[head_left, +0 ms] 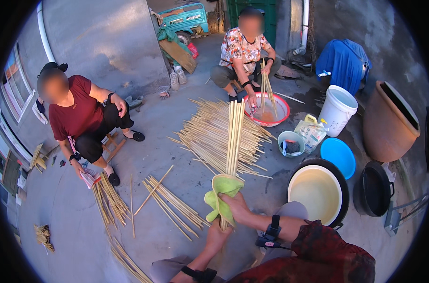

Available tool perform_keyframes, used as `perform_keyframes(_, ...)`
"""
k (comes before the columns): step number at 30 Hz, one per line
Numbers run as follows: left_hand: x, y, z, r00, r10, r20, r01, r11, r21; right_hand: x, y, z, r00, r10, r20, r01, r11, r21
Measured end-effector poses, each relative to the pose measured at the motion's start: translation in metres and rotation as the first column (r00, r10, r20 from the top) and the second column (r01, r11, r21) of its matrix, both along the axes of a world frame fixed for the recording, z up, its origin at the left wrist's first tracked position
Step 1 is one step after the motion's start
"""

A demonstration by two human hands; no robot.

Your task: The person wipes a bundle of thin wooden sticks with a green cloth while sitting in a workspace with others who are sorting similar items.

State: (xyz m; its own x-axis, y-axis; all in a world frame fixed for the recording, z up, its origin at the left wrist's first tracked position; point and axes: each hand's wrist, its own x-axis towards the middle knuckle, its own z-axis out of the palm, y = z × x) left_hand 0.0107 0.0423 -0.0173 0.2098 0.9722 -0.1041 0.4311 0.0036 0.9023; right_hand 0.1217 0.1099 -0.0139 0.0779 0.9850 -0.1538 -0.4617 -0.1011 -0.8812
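A bundle of long, pale straw-coloured sticks stands nearly upright in front of me. Low down on it, my left hand is closed round the bundle's near end. Just above, my right hand grips a light green cloth wrapped against the same sticks; the cloth hides part of its fingers. Behind the bundle a wide heap of similar sticks lies on the ground. Smaller groups of loose sticks are spread to the left of my hands.
At the left a seated person holds a cloth over sticks. Another person handles sticks over a red-rimmed basin. Near my right arm sits a water-filled basin; a blue lid, white bucket and clay jar stand beyond.
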Motion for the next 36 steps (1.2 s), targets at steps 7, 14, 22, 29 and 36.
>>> perform_keyframes(7,-0.004,-0.004,-0.006,0.997,-0.048,-0.064,0.044,0.997,-0.067,-0.003,0.004,-0.003,0.998,-0.026,0.065,0.03,0.998,-0.062)
perform_keyframes(14,-0.002,-0.004,0.01,0.984,0.006,0.179,0.042,0.965,-0.26,0.003,0.004,0.001,0.995,0.069,-0.067,-0.073,0.996,-0.057)
perform_keyframes(22,-0.014,-0.001,0.013,0.845,0.082,0.528,0.176,0.89,-0.421,0.0,-0.005,0.014,0.895,0.372,-0.246,-0.374,0.927,0.04)
perform_keyframes(29,-0.012,0.0,0.015,0.726,0.154,0.67,0.321,0.786,-0.528,-0.008,-0.011,0.015,0.964,0.245,-0.103,-0.252,0.966,-0.064)
perform_keyframes(36,-0.011,0.009,0.01,0.905,0.0,0.425,0.198,0.884,-0.424,-0.009,-0.002,0.012,0.995,0.077,0.069,-0.071,0.994,-0.085)
